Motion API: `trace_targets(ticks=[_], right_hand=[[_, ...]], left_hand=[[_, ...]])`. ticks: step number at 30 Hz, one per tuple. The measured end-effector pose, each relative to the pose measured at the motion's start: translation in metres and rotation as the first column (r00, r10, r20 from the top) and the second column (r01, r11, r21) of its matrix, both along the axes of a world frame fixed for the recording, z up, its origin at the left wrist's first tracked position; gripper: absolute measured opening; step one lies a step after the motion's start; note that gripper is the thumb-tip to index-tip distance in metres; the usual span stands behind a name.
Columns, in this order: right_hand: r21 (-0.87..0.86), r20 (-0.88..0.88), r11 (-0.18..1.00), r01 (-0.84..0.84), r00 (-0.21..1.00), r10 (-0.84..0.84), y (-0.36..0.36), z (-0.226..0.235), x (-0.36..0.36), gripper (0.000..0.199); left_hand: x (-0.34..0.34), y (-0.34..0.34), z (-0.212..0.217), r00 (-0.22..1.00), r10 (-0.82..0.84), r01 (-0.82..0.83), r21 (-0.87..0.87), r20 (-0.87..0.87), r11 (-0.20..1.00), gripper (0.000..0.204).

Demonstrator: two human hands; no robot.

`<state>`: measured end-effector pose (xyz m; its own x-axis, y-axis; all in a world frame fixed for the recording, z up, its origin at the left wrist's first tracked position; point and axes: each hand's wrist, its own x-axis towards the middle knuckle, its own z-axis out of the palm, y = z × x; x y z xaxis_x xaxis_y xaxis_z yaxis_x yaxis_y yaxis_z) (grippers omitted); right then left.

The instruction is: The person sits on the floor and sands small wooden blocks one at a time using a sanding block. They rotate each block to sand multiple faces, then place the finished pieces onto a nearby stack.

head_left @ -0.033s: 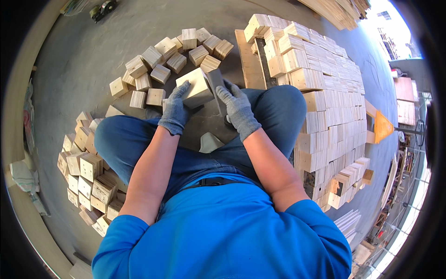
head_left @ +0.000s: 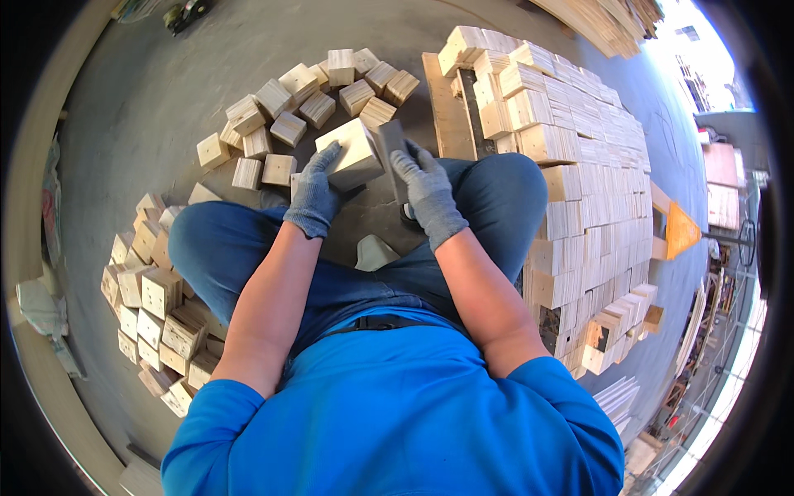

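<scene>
My left hand (head_left: 315, 195), in a grey knitted glove, is closed on the left side of a pale wooden block (head_left: 351, 152), its thumb along the top. A flat dark grey slab (head_left: 391, 150), perhaps a sanding block, is gripped in my gloved right hand (head_left: 428, 188). The slab stands on edge beside the right face of the wooden block; whether the two touch, I cannot tell. Both are held in front of me, between my bent knees. The palms and some of the fingers are hidden.
Loose wooden blocks (head_left: 289, 129) lie on the floor ahead. Another pile (head_left: 163, 291) sits by my left knee. Rows of stacked blocks (head_left: 591, 207) fill the right side, near a wooden board (head_left: 447, 107). A yellow triangular piece (head_left: 682, 231) stands beyond the stack.
The grey slab has shifted slightly to the right, relative to the wooden block. Both hands keep their hold. The whole view has moved a little.
</scene>
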<state>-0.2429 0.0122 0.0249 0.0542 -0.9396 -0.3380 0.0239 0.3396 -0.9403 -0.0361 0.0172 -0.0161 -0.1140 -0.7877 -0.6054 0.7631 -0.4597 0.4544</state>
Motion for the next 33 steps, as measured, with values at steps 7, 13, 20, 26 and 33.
trace_targets(ticks=[7, 13, 20, 26, 33], right_hand=[[-0.078, -0.071, 0.997, -0.009, 0.997, 0.004, 0.01, 0.009, 0.0, 0.054], [-0.113, -0.266, 0.991, -0.078, 0.963, 0.046, 0.013, 0.015, 0.017, 0.051], [-0.052, -0.262, 0.999, -0.009, 0.965, -0.005, -0.038, -0.019, -0.001, 0.051], [-0.059, -0.156, 0.998, 0.037, 0.987, -0.046, -0.014, 0.003, -0.004, 0.052], [-0.357, -0.462, 0.924, -0.135, 0.885, -0.05, 0.007, 0.012, 0.025, 0.055]], left_hand=[[0.001, -0.005, -0.008, 0.993, 0.096, -0.096, -0.008, 0.068, 0.995, 0.052], [-0.001, -0.001, 0.007, 0.991, 0.05, -0.048, -0.016, 0.127, 0.999, 0.05], [-0.016, 0.007, 0.035, 0.999, 0.036, -0.037, -0.071, -0.013, 0.997, 0.05], [-0.007, -0.002, 0.022, 0.996, 0.082, -0.082, -0.003, 0.038, 0.997, 0.054], [-0.005, 0.003, 0.017, 0.998, 0.057, -0.057, 0.058, 0.007, 0.997, 0.053]])
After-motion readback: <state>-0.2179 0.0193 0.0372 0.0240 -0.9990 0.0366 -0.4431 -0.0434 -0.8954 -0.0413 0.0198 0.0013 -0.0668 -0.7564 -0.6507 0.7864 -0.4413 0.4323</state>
